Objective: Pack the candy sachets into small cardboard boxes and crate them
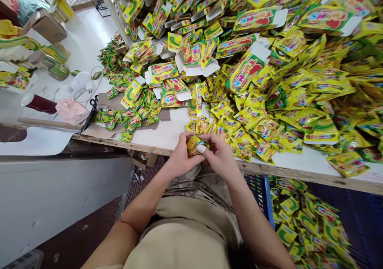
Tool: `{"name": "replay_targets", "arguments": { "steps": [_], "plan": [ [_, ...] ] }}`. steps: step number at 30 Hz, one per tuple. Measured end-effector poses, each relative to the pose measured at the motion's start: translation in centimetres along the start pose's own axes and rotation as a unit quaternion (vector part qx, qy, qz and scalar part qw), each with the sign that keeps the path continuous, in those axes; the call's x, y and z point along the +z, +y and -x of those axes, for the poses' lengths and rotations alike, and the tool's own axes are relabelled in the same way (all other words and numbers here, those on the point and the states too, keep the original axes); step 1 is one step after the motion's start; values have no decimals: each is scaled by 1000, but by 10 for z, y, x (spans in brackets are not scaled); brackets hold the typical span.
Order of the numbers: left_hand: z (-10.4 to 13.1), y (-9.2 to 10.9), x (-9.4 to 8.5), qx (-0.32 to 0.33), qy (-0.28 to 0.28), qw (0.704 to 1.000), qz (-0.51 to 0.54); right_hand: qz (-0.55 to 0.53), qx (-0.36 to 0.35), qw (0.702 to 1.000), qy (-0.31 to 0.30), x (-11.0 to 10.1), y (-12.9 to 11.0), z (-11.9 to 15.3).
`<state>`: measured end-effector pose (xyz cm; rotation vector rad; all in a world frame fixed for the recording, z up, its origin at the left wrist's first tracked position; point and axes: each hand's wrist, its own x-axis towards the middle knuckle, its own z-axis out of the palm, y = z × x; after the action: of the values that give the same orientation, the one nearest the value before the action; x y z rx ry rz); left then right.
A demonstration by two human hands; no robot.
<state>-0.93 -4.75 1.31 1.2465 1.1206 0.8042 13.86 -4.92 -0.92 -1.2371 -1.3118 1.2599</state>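
Single head-worn view, facing forward and steeply down past the wearer's shirt [179, 245]. Wide angle, close in: left hand [181, 156] and right hand [222, 158] mid-frame, desk [167, 134] crossing left to right, boxes [254, 18] far, blue crate [268, 201] near right.

The person's bare left arm [145, 205] and right arm [254, 217] are reaching forward and slanting inward. Before the torso [176, 241], the left hand [182, 155] and right hand [221, 153] are meeting, fingers [188, 135] curling, the right thumb [202, 150] pointing leftward.
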Motion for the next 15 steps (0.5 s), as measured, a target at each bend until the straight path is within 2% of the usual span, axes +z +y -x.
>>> {"name": "replay_targets", "arguments": {
  "steps": [2,6,9,15],
  "plan": [
    [-1,-1,2,-25,3,995,98,-28,-2,999,39,0,0,-1],
    [-5,-7,14,-37,83,972,218,-87,-5,993,84,7,-1,-3],
    [-8,-11,20,-20,116,966,231,-112,-2,990,87,12,-2,-4],
    [-12,-9,14,-33,142,966,214,-138,8,986,96,13,-5,-8]
  ]
}}
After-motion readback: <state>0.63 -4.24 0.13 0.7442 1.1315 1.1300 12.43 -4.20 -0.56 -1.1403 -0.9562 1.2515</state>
